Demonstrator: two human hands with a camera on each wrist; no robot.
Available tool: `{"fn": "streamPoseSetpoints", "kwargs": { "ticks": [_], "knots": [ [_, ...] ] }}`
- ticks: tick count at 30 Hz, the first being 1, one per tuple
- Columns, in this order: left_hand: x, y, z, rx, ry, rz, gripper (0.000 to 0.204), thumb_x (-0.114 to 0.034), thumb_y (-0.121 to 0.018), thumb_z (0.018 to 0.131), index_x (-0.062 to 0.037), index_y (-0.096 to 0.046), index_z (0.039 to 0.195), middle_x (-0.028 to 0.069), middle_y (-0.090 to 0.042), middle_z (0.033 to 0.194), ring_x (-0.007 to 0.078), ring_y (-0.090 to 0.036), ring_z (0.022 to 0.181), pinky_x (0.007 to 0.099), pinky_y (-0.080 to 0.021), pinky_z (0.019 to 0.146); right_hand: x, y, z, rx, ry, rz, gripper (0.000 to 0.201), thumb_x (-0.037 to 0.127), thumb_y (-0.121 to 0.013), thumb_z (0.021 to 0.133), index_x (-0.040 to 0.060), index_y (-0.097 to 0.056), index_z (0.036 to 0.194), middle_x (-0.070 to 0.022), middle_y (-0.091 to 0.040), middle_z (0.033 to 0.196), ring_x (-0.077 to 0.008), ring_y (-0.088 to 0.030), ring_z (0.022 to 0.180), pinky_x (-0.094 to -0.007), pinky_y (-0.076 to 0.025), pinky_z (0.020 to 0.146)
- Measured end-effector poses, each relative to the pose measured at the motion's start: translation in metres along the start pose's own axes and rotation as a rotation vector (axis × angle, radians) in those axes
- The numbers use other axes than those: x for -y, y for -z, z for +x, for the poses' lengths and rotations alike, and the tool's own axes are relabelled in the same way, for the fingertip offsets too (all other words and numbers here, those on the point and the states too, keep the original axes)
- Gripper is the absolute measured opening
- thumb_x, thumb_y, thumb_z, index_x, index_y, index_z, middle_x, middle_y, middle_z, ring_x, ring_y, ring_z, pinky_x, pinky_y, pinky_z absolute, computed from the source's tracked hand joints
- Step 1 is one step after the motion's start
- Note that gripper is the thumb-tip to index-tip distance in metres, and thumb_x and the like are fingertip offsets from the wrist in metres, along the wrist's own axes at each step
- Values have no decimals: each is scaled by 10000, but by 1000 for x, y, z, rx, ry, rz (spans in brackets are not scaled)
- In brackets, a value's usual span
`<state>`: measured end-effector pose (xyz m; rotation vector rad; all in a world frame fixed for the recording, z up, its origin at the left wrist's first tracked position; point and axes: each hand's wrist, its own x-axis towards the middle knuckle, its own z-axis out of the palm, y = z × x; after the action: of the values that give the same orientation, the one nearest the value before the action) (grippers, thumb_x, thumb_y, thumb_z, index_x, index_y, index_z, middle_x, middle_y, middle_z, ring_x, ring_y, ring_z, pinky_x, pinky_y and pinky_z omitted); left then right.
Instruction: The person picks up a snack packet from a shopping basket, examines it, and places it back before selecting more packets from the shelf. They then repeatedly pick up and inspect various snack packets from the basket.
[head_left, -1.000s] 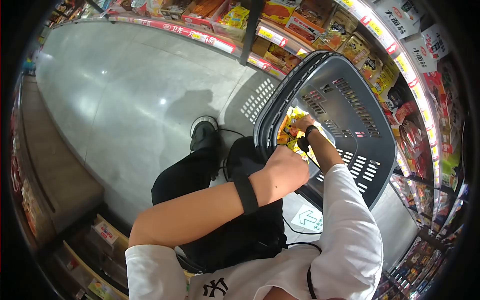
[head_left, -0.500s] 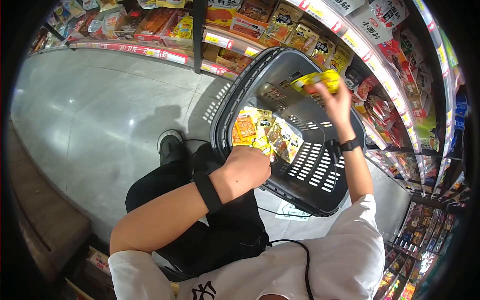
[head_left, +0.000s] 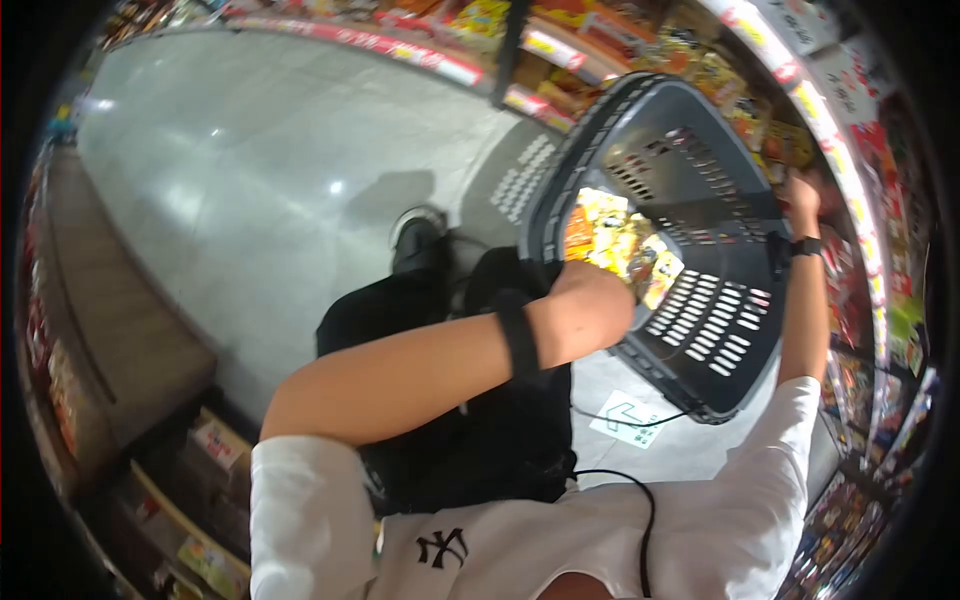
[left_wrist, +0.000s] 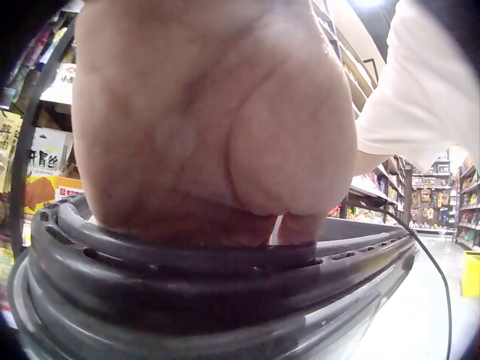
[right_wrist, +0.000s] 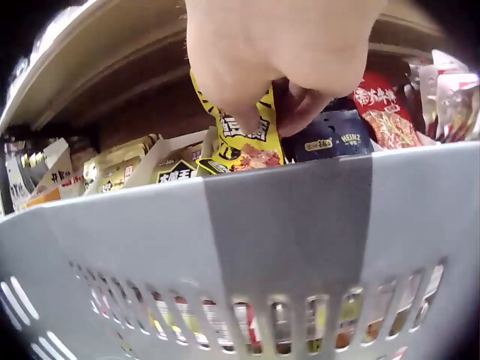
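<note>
My left hand [head_left: 590, 310] grips the near rim of a dark grey shopping basket [left_wrist: 187, 277], its fingers going down inside the rim and mostly hidden. Several yellow and orange snack packets [head_left: 605, 225] lie in the bottom of the basket. Beyond the far wall, my right hand [head_left: 803, 197] reaches in at the shelf. In the right wrist view, that hand pinches a yellow snack packet [right_wrist: 247, 139] between thumb and fingers, among the shelf goods. The packet's lower end is hidden behind the basket wall [right_wrist: 135, 232].
Beside the held packet stand a dark blue packet [right_wrist: 330, 137] and a red packet [right_wrist: 386, 112]. Gold packets [right_wrist: 120, 165] fill boxes to the left. A shelf edge with price tags [head_left: 830, 120] curves past the basket. A black cable [head_left: 640, 500] hangs across the white shirt.
My right hand has gone from among the packets inside the basket, up over its far side with a yellow packet, to the shelf. The left hand keeps its grip on the rim.
</note>
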<state>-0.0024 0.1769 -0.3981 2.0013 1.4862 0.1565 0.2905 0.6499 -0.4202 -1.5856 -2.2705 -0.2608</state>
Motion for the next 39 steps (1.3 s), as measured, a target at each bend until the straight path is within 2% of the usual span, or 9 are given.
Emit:
{"fn": "streamPoseSetpoints", "kwargs": {
  "ticks": [5, 9, 13, 17, 24, 28, 33, 37, 39],
  "knots": [
    [-7, -6, -4, -38, -38, 153, 152, -179, -651, 844, -137, -796, 864, 50, -760, 856, 263, -740, 827, 448, -550, 578, -46, -28, 33, 151, 28, -77, 596, 519, -594, 935, 9, -661, 1237, -263, -700, 1145, -457, -607, 1182, -478, -478, 963],
    [-9, 3, -1, 96, -23, 111, 153, -133, -683, 805, -133, -810, 892, 33, -762, 874, 252, -736, 856, 416, -544, 567, -21, -34, 33, -118, 295, -26, 580, 451, -597, 937, 18, -605, 1322, -267, -674, 1226, -433, -610, 1198, -475, -481, 966],
    [-11, 11, -6, 98, -13, 138, 149, -129, -690, 798, -113, -808, 888, 44, -763, 872, 259, -737, 836, 428, -538, 560, -36, -39, 41, 121, 86, 139, 477, 355, -610, 925, -9, -624, 1233, -252, -687, 1090, -399, -661, 1029, -448, -511, 857],
    [-5, -4, -4, 52, -26, 57, 340, -273, -529, 987, -91, -768, 827, 99, -744, 815, 319, -733, 776, 479, -548, 620, -43, -18, 31, 189, 60, 82, 482, 353, -640, 902, -17, -626, 1212, -262, -680, 1066, -409, -654, 1012, -458, -511, 852],
    [-5, 0, -8, -30, 18, -22, 406, -300, -489, 1002, -34, -732, 813, 155, -726, 793, 360, -719, 768, 502, -560, 707, 18, 14, 6, 120, 48, -135, 575, 405, -709, 860, -19, -616, 1237, -310, -652, 1166, -461, -613, 1129, -500, -498, 945],
    [-5, 3, -10, -56, 21, -67, 419, -306, -479, 1005, -28, -714, 796, 163, -718, 773, 365, -715, 757, 505, -563, 714, 59, 23, -13, -22, 74, -65, 591, 405, -734, 847, -34, -619, 1224, -329, -648, 1180, -479, -606, 1146, -511, -496, 970],
    [-3, 2, -12, -98, 0, -66, 415, -304, -497, 998, -26, -706, 770, 165, -708, 747, 368, -709, 732, 502, -561, 702, 81, 32, -23, -130, 170, 39, 668, 277, -754, 836, -1, -489, 1382, -333, -566, 1309, -495, -526, 1236, -502, -447, 1053],
    [-4, 1, -12, -73, 13, -46, 417, -312, -510, 994, -26, -712, 768, 154, -709, 745, 351, -713, 739, 498, -555, 704, 139, 73, -62, -242, 293, 121, 423, 141, -680, 880, 26, -591, 1278, -277, -620, 1230, -460, -583, 1135, -511, -467, 1001],
    [-3, -2, -11, -75, -1, -25, 418, -317, -513, 993, -26, -715, 771, 147, -711, 747, 341, -715, 742, 491, -553, 703, 185, 103, -87, -201, 434, 338, 171, 63, -636, 884, 44, -682, 1047, -158, -674, 1036, -308, -659, 914, -390, -529, 825]
  ]
}}
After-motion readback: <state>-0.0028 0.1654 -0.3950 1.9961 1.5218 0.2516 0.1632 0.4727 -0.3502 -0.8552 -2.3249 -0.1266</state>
